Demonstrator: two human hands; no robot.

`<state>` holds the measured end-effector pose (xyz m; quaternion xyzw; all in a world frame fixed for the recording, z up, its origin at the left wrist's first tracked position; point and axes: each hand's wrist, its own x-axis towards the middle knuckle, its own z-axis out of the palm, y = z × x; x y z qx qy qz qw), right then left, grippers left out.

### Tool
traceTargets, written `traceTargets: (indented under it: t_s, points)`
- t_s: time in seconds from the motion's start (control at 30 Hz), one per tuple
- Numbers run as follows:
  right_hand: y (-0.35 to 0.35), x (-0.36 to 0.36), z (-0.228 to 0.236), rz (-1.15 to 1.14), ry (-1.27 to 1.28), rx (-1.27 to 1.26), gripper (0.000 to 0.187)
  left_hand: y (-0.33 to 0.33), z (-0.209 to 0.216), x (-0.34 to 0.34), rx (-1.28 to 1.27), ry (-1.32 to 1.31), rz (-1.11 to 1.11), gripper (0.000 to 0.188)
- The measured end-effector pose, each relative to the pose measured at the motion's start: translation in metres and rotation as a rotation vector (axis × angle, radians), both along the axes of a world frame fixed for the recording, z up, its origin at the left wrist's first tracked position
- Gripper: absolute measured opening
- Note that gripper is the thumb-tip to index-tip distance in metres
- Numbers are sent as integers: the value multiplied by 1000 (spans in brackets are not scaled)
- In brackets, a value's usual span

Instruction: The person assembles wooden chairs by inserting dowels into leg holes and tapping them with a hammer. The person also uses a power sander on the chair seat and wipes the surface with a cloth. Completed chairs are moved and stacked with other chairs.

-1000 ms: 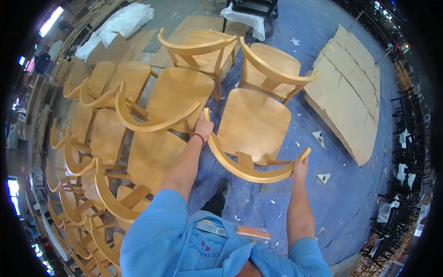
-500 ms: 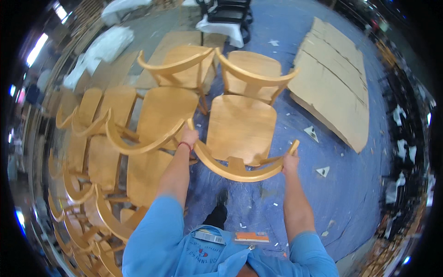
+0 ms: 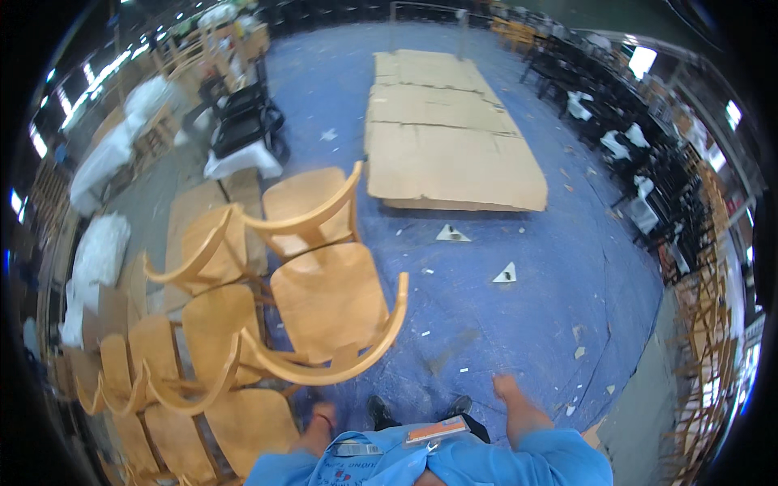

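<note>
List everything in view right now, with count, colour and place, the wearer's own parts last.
Wooden chairs: at least eight, light brown, left and centre-left
Cardboard slab: one, tan, upper centre
Triangular pieces: two, white with dark middles, below the slab
Floor covering: one, blue, centre
Black furniture stack: one, black, upper left
White sheeting: at least two heaps, white, left
Dark furniture: many, black, right
Shirt: one, blue, bottom
Shoes: two, black, bottom centre
Left hand: one, bare, below the nearest chair's backrest
Right hand: one, bare, above the blue covering, nothing visible in it
</note>
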<state>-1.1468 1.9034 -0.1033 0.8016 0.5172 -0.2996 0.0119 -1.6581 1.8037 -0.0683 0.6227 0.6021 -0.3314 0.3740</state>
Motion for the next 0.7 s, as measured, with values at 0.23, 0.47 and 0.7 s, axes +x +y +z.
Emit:
traceTargets:
  t_s: [0.23,0.47,0.7]
  points:
    - [-133,126,-21,-756,253,-571,24,89,-23,156,59,-603,383,33]
    - [-39,253,-33,621,-16,-233,17,310,35,270,469,15,-675,26]
    - [107,380,40,-913,918,277,34,412,33,499,214,-446,341,18]
